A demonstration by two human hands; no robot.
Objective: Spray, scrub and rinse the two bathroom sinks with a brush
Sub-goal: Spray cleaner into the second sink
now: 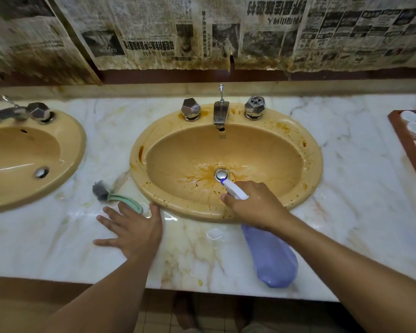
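Two tan oval sinks are set in a marble counter. The right sink (pixel 274 131) has brown stains on its rim and streaks around the drain (pixel 221 174). The left sink (pixel 65 140) is partly cut off by the frame edge. My right hand (pixel 255 205) grips a purple spray bottle (pixel 271 255), its white nozzle pointing at the right sink's drain. My left hand (pixel 132 229) lies flat on the counter with fingers spread, just touching the handle end of a green-handled brush (pixel 117 197) with a grey head, which lies between the sinks.
A chrome faucet (pixel 221 114) with two faceted knobs stands behind the right sink. A brown tray (pixel 399 131) holding white items sits at the counter's right edge. Stained newspaper (pixel 202 32) covers the wall. The counter's front edge runs below my forearms.
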